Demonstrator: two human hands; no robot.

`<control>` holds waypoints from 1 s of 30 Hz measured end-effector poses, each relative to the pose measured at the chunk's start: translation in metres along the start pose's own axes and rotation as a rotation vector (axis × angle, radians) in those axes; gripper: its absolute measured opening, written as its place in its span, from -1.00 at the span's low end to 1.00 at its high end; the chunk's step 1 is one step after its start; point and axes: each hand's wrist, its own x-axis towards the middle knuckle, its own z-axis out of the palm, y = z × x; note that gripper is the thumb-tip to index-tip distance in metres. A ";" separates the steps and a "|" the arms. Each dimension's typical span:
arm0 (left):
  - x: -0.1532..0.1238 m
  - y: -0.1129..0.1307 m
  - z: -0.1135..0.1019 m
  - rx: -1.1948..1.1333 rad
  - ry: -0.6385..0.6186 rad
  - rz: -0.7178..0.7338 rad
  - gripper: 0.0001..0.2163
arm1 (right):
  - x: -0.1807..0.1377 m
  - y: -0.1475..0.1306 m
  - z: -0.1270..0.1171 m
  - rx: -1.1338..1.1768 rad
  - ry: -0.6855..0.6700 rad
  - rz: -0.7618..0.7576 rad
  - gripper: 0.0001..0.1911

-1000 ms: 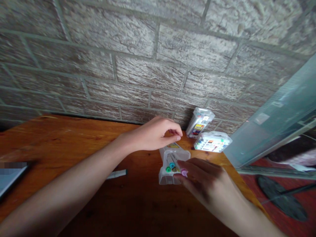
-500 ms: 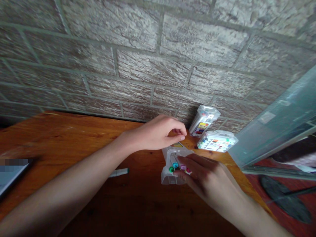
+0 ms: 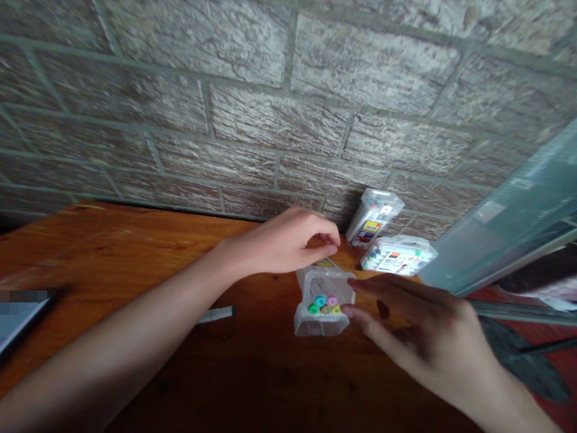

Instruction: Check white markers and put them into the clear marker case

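The right hand (image 3: 428, 328), thumb and fingers spread, is at the right rim of an open clear case (image 3: 321, 328) lying toward the right edge of the worktop (image 3: 148, 240), colour-tipped markers (image 3: 320, 300) inside. Beyond, the left hand (image 3: 295, 240) curls over the case's far end; whether it grips, I cannot tell. Two filled cases (image 3: 399, 257) stand near the far right corner.

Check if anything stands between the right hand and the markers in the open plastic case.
Nothing visible does: the right hand is beside the open plastic case, and the markers show uncovered at its mouth.
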 end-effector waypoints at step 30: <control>-0.030 -0.052 -0.004 0.297 0.087 -0.483 -0.82 | 0.013 0.119 0.148 0.663 0.126 0.702 -0.32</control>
